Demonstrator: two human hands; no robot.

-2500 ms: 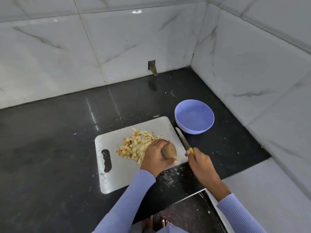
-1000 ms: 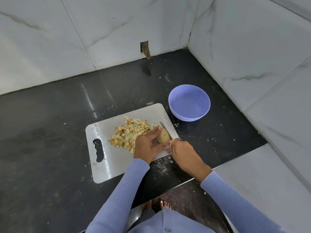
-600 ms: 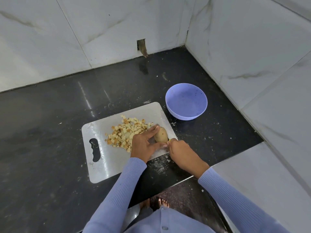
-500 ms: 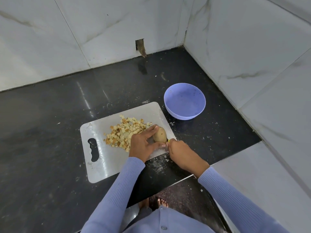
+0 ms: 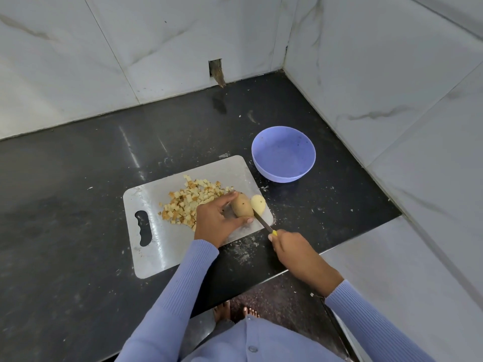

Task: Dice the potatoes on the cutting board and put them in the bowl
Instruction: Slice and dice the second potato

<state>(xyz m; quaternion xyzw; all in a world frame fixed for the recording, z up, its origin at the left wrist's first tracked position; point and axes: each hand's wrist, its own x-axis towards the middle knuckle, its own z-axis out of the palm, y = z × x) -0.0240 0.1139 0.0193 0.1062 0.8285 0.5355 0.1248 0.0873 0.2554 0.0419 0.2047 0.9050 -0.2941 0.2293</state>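
A brown potato lies on the right end of the grey cutting board. My left hand holds it between thumb and fingers. A pale cut slice leans off the potato's right side. My right hand grips the yellow handle of a knife, and its blade lies against the board between slice and potato. A heap of diced potato sits at the board's middle, left of my left hand. The purple bowl stands empty beyond the board's right corner.
The black countertop ends at white marble walls behind and to the right. Its front edge drops off just below my right hand, next to a white ledge. Potato crumbs speckle the counter around the board.
The knife has cut through the potato's right end, and a pale slice has fallen away to the right. My right hand has drawn back toward the counter's front edge.
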